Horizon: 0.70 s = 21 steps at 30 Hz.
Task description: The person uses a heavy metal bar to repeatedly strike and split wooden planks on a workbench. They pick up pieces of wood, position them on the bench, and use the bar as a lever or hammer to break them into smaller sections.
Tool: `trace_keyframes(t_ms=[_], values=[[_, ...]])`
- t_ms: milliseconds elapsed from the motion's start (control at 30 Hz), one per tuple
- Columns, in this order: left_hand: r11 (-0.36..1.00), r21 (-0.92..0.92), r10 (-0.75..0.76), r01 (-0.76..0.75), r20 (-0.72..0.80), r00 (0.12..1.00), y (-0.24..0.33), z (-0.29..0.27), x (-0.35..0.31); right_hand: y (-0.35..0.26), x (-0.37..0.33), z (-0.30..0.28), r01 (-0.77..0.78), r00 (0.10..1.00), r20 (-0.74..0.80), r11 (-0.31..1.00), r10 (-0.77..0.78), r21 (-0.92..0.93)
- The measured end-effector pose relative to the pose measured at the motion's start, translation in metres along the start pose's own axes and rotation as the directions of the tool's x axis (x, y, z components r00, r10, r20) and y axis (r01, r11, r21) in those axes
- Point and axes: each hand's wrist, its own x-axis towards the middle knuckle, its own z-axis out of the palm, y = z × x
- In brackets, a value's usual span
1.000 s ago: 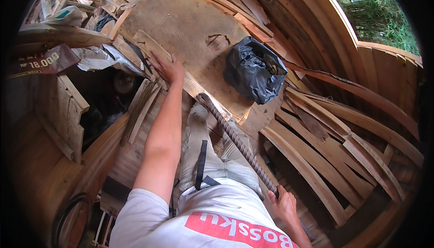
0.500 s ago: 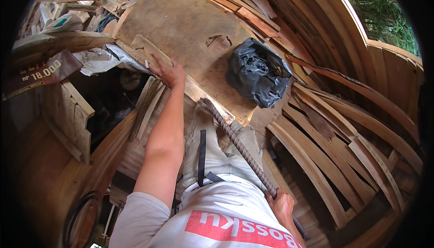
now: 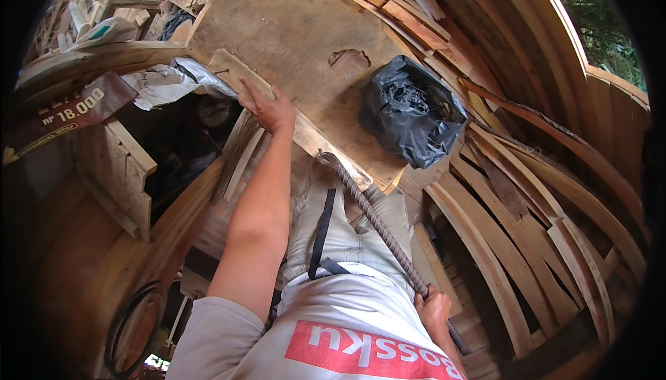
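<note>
So the main thing here is a long, brownish metal rod (image 3: 374, 217) with ridges spiralling down its whole length, kinda like rebar, and a slightly bent tip at the top. It slants across the front of the person's trousers (image 3: 326, 238), with its upper end at the near edge of a pale, worn plank (image 3: 318, 137); can't tell if the two are touching there. The right hand (image 3: 434, 307) has its fingers wrapped around the rod near the lower end. The left hand (image 3: 272, 111) is up on the plank, fingers spread over it rather than curled into a fist. That plank lies along the near side of a big scuffed brown board (image 3: 291, 26) with a ragged hole in it, and a crumpled black plastic bag (image 3: 414, 113) sits on the board's right part. The room's all wood: curved boards (image 3: 479, 262) on the right, a jumble of scraps (image 3: 132, 5) at upper left, greenery through an opening (image 3: 600, 23) at upper right. As for writing, the pale shirt (image 3: 333, 311) has white letters on a red panel, upside down from here, and a dark brown printed strip (image 3: 76, 113) at left carries pale letters and numerals.
</note>
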Motion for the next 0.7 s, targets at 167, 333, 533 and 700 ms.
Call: trace_keyframes(t_ms=[167, 333, 533, 700], values=[[0.999, -0.013, 0.029, -0.029, -0.014, 0.999, 0.000, 0.001, -0.001, 0.014, 0.014, 0.011, -0.005, 0.998, 0.069, 1.000, 0.006, -0.014], [0.999, 0.003, 0.050, -0.050, -0.021, 0.999, -0.005, 0.004, 0.000, 0.023, 0.030, 0.017, 0.032, 0.998, 0.052, 0.998, -0.029, -0.055], [1.000, -0.004, 0.027, -0.028, -0.023, 0.999, -0.004, 0.004, 0.002, 0.034, 0.050, 0.034, 0.131, 0.988, -0.077, 0.991, -0.132, -0.022], [1.000, 0.002, 0.017, -0.017, -0.017, 1.000, -0.003, 0.005, 0.001, 0.046, 0.058, 0.056, 0.101, 0.994, -0.035, 0.991, -0.104, -0.092]])
